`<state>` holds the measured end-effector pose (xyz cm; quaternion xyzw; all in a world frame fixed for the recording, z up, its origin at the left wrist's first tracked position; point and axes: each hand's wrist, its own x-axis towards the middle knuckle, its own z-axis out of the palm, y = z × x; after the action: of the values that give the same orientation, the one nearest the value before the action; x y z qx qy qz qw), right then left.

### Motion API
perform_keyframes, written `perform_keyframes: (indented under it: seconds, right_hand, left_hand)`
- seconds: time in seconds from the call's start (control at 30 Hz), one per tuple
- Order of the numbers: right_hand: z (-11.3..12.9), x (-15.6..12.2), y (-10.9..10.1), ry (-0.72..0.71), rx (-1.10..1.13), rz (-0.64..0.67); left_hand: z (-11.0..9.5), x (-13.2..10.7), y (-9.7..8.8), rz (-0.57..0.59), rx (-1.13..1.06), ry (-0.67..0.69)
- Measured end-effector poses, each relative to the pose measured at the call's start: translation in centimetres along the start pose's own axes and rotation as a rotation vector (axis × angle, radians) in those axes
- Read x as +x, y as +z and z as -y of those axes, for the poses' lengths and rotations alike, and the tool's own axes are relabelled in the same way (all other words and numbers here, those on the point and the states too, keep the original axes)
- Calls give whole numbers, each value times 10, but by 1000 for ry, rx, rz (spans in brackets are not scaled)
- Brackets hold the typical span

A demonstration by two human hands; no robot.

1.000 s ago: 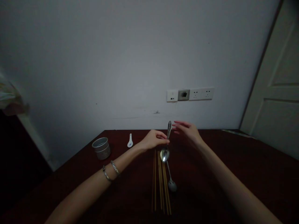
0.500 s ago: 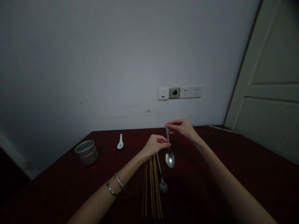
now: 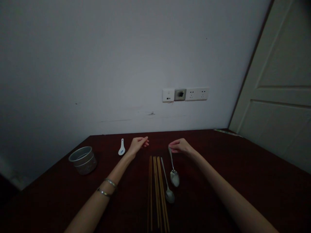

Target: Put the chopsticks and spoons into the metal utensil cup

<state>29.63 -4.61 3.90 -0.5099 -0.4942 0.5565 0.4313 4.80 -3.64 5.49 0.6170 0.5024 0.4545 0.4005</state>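
Head: shiny, oval-bowled metal spoon [image 3: 174,178]

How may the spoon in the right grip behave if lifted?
The spoon is probably stiff, as it looks metal. Its shiny bowl may be slippery. Raised, it would likely hang bowl-down, since the right grip has it by the handle's end.

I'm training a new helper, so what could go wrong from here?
The right hand pinches the held spoon near its handle end, so its bowl could swivel and knock the neighbouring spoon. That one lies close beside the chopsticks, so a bump might push them askew.
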Motion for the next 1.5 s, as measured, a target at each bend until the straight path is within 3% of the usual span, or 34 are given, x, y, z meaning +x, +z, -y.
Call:
perform_keyframes:
  seconds: [0.17,0.37,0.53,0.87,1.5]
  right_hand:
    - [-19,7,4,39,-18,34]
    - [-29,10,11,71,-14,53]
    - [-30,8,18,96,-162,66]
    - [-32,3,30,-82,-574,-3]
    - [-34,0,32,-59,-637,-40]
  left_hand:
    - [33,8,-9,-31,-14,-114]
    - [49,6,-8,-10,-45,-158]
    - [59,5,-8,5,-25,-158]
    - [64,3,-8,36,-23,-113]
    - [71,4,-9,61,-27,-61]
